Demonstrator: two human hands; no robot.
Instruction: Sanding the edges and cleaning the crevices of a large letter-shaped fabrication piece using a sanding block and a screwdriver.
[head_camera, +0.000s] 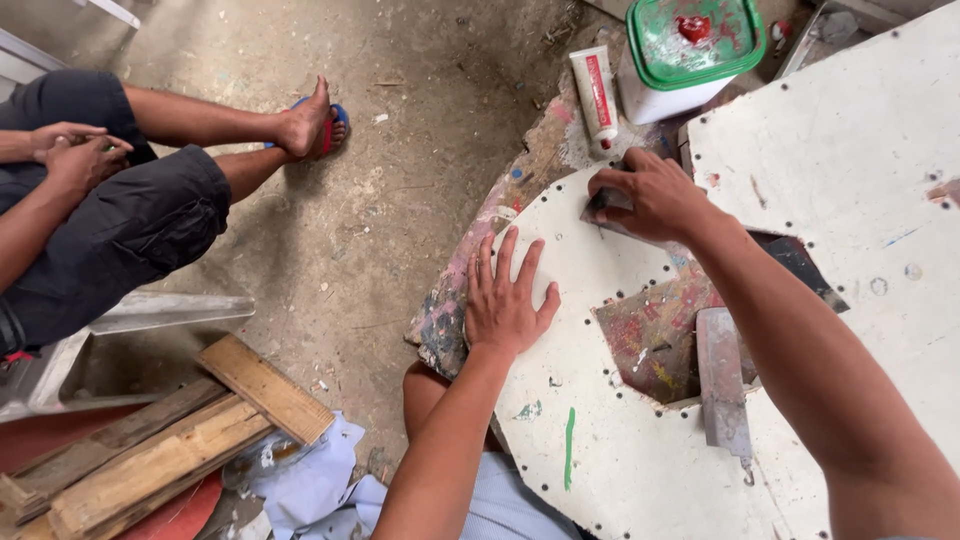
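- The left hand (508, 300) is lying flat, fingers spread, holding nothing, pressing on the white panel (620, 440) near its left edge;
- The right hand (655, 195) is curling around a dark scraper (606, 204), pressing it on the panel's far edge;
- A tube (597, 95) and a green-lidded tub (690, 50) are standing just beyond;
- Another person's foot (305, 125) is resting on the floor (400, 200), well apart.

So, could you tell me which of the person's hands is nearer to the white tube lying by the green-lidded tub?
The right hand. It grips a dark scraper on the white panel just below the tube. The left hand lies flat on the panel, farther down.
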